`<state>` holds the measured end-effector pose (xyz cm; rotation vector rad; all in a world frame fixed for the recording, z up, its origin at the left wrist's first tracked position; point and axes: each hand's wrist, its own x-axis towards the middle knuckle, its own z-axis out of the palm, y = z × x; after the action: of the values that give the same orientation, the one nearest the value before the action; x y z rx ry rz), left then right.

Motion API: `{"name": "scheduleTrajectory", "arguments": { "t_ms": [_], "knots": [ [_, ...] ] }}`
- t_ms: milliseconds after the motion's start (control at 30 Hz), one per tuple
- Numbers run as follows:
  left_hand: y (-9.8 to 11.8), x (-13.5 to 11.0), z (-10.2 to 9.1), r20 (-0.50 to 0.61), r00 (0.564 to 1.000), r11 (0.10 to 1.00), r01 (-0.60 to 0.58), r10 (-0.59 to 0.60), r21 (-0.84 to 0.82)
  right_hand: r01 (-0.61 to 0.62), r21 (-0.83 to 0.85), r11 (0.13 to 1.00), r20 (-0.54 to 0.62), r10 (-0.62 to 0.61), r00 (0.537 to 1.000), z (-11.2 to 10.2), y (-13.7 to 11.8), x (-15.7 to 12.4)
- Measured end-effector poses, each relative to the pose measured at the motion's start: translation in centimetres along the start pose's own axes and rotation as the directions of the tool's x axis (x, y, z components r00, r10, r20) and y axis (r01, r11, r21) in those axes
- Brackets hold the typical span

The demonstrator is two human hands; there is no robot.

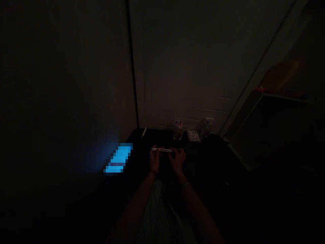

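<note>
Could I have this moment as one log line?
left hand: holds pen | right hand: at pen's right end | table: second pen back left, box at back | light: dim

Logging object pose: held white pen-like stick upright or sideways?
Sideways: the white stick runs nearly level across the view between left hand and right hand.

Pen (165,150) here, spanning left hand (154,161) to right hand (179,159) over the table (205,159); screen (119,158) left, three packs (193,136) behind right, second pen (144,132) back left!
</note>
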<state>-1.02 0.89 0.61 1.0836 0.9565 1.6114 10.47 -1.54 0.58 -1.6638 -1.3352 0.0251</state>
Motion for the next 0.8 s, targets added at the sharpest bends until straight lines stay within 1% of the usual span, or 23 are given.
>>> {"name": "scheduleTrajectory", "arguments": {
  "t_ms": [67,133,200,300,400,500,567,667,800],
  "knots": [
    [-0.31,0.20,-0.25,-0.059,0.998,0.997,0.016,-0.021,-0.081,-0.026,-0.008,1.000,-0.056,0.026,0.998,-0.03,-0.04,0.06],
    [-0.53,0.37,-0.42,-0.103,0.994,0.989,0.020,-0.036,-0.145,-0.017,0.040,0.999,-0.064,0.020,0.998,0.04,0.08,0.21],
    [-0.60,0.48,-0.50,-0.133,0.990,0.980,0.027,-0.055,-0.198,-0.024,0.106,0.994,-0.021,0.027,0.999,0.21,0.31,0.38],
    [-0.50,0.54,-0.51,-0.142,0.987,0.971,0.034,-0.069,-0.236,-0.083,0.145,0.986,0.103,0.068,0.992,0.47,0.61,0.53],
    [-0.48,0.58,-0.50,-0.120,0.989,0.980,0.067,-0.090,-0.187,-0.146,0.191,0.971,0.170,0.114,0.979,0.44,0.70,0.56],
    [-0.70,0.73,-0.59,-0.140,0.984,0.989,0.096,-0.111,-0.108,-0.184,0.337,0.923,0.173,0.132,0.976,0.16,0.66,0.56],
    [-0.84,0.82,-0.64,-0.159,0.982,0.993,0.086,-0.098,-0.078,-0.199,0.402,0.894,0.174,0.139,0.975,-0.02,0.63,0.55],
    [-0.86,0.79,-0.66,-0.161,0.984,0.996,0.067,-0.076,-0.062,-0.211,0.430,0.878,0.173,0.150,0.974,-0.11,0.64,0.54],
    [-0.65,0.62,-0.64,-0.152,0.984,0.995,0.080,-0.087,-0.055,-0.217,0.437,0.873,0.173,0.155,0.973,-0.08,0.58,0.56]
  ]
}}
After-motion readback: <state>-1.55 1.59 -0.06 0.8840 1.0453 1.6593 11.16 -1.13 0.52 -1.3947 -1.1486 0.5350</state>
